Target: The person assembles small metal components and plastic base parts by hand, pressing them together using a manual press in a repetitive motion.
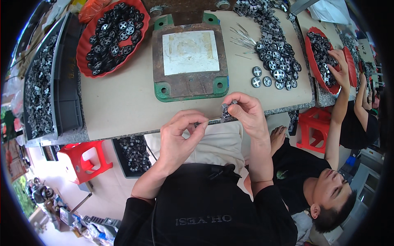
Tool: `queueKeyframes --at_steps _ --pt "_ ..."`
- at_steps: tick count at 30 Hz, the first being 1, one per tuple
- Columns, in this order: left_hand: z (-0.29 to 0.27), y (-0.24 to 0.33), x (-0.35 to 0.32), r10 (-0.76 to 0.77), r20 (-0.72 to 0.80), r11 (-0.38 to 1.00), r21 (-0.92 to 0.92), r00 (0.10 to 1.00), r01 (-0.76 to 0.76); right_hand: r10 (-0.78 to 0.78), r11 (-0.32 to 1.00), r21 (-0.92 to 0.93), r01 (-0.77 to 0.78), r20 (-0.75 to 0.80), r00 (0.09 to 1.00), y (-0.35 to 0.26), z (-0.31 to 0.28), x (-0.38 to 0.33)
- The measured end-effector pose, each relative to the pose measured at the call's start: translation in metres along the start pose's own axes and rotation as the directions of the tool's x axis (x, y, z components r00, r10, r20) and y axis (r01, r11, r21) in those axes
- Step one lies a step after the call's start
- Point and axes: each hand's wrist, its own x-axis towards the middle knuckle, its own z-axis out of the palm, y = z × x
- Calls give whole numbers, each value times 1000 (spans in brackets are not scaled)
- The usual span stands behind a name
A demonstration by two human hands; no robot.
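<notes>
My left hand [180, 133] pinches one end of a thin metal pin [210, 121] just over the table's front edge. My right hand [245, 111] grips a small grey metal piece [225, 110] threaded on the pin's other end. Both hands hover above my lap, close together. More loose pins [243, 39] lie on the table to the far right, beside a heap of small grey metal pieces [266, 20] and round black cross-marked discs [277, 67].
A rusty green-edged metal plate [189, 84] with a white sheet sits mid-table. A red bowl [84, 61] of black discs stands at the far left, a grey crate [65, 82] of parts beside it. At right, another person's hand [340, 67] reaches into a red bowl [310, 45]. Red stools [84, 160] stand below.
</notes>
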Motion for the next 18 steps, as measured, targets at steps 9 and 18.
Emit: queueKeyframes --at_steps 9,18 --pt "1 5 0 44 -11 992 122 999 -42 -10 990 -144 2 -54 998 -3 6 -2" --pt "-1 11 -1 101 0 969 226 995 -98 -42 935 -354 1 -107 993 -6 11 -3"
